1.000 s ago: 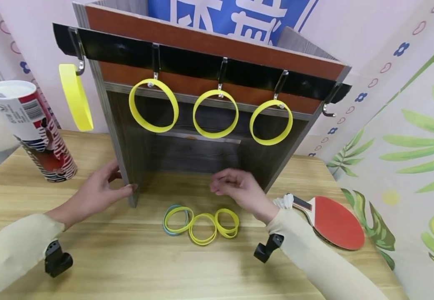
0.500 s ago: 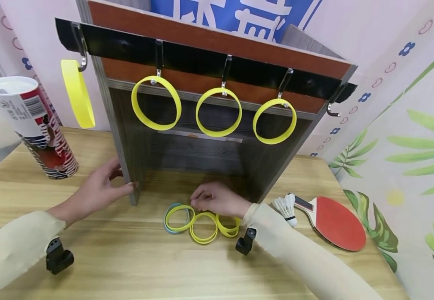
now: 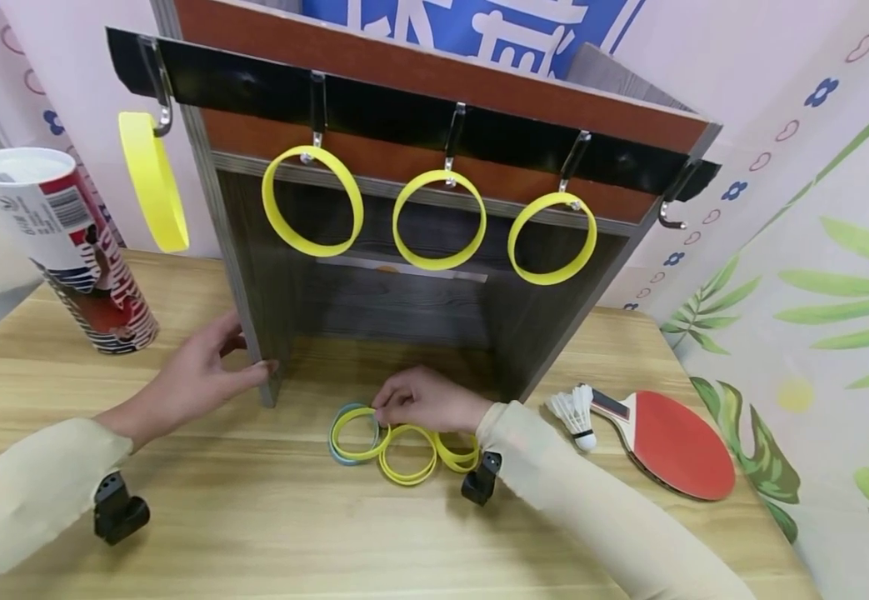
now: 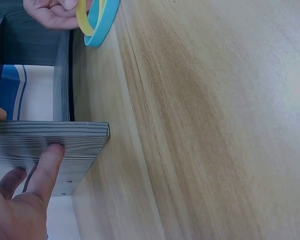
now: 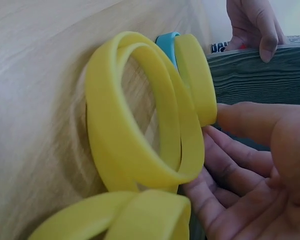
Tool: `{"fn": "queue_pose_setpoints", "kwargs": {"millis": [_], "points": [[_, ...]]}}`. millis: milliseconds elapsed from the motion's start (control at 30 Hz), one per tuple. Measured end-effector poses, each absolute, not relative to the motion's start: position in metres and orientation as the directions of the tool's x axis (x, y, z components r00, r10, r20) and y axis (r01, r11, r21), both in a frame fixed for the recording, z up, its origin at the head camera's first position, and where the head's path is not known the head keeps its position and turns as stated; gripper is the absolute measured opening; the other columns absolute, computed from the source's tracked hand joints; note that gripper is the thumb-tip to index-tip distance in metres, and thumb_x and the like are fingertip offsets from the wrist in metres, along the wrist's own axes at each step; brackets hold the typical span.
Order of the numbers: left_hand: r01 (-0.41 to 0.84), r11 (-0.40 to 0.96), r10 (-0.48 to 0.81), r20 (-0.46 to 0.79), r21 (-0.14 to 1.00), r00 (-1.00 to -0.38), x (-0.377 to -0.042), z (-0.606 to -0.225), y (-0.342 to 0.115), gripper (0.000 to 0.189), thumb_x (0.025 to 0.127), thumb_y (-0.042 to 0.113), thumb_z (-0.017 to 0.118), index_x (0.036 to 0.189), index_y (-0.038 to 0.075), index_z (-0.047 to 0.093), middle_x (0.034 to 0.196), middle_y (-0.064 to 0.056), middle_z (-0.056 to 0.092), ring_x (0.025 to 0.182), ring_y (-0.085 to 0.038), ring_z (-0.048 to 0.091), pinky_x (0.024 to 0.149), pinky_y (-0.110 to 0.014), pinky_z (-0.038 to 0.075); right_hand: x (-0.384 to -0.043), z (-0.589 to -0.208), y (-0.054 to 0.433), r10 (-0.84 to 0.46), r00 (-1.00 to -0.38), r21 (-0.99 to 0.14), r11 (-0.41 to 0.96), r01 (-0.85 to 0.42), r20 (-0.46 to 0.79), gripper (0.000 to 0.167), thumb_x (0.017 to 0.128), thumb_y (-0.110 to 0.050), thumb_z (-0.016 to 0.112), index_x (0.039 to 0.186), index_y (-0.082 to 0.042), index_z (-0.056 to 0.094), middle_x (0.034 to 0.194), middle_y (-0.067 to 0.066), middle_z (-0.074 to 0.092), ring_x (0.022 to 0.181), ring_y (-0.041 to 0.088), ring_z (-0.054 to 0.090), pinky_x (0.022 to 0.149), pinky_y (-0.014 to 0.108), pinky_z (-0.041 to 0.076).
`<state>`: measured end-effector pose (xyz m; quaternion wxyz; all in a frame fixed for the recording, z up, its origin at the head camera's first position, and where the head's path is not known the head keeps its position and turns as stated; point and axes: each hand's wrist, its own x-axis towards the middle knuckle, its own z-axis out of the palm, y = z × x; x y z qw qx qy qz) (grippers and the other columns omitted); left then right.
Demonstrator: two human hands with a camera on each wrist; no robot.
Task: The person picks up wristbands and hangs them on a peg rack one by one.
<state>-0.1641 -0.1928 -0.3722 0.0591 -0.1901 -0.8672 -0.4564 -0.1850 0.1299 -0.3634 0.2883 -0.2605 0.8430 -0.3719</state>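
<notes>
My left hand (image 3: 194, 375) holds the left side panel (image 3: 250, 333) of a wooden stand, thumb on the inner side and fingers on the outer face (image 4: 80, 150). My right hand (image 3: 430, 400) pinches the edge of a yellow silicone wristband (image 5: 197, 80) between thumb and fingers. That band overlaps a blue wristband (image 4: 102, 25) on the table. Beside them lie more yellow wristbands, a pair in the middle (image 3: 407, 481) and others (image 3: 455, 463) to the right, partly under my right wrist.
Yellow wristbands (image 3: 265, 204) hang from several hooks on the stand's black strip (image 3: 382, 108); the far-right hook (image 3: 670, 218) carries none. A patterned can (image 3: 74, 250) stands left. A shuttlecock (image 3: 575, 417) and a red table tennis paddle (image 3: 681, 446) lie right.
My right hand has moved left and down from inside the stand to the yellow wristband over the blue one. My left hand has stayed on the panel.
</notes>
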Motion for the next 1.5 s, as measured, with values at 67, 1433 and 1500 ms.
{"fn": "queue_pose_setpoints", "kwargs": {"millis": [67,1433,1500], "points": [[0.389,0.503,0.276,0.282,0.772,-0.919,-0.164,-0.372,-0.192,0.073,0.095,0.005,0.073,0.16,0.007,0.04,0.151,-0.025,0.055,0.111,0.016,0.049,0.093,0.0,0.041,-0.185,-0.364,0.131,-0.651,-0.7,-0.783,0.583,-0.215,-0.293,0.024,0.101,-0.014,0.069,0.12,0.0,0.073,0.111,0.013,0.079,0.094,0.005,0.071,0.086,0.019,0.058],[0.384,0.502,0.286,0.27,0.775,-0.919,-0.162,-0.37,-0.191,0.071,0.097,0.009,0.071,0.16,0.01,0.038,0.152,-0.025,0.054,0.111,0.018,0.049,0.093,-0.001,0.044,-0.157,-0.318,0.166,-0.623,-0.759,-0.954,0.3,-0.009,-0.189,0.028,0.1,-0.006,0.069,0.125,0.005,0.068,0.105,0.013,0.078,0.09,0.011,0.076,0.099,0.058,0.059],[0.384,0.505,0.286,0.27,0.773,-0.919,-0.162,-0.369,-0.191,0.071,0.097,0.009,0.071,0.161,0.01,0.038,0.152,-0.025,0.054,0.113,0.014,0.052,0.093,-0.002,0.045,-0.152,-0.309,0.171,-0.624,-0.766,-0.958,0.285,-0.04,-0.153,0.026,0.1,-0.006,0.069,0.124,0.004,0.069,0.104,0.013,0.078,0.089,0.012,0.076,0.096,0.055,0.061]]}}
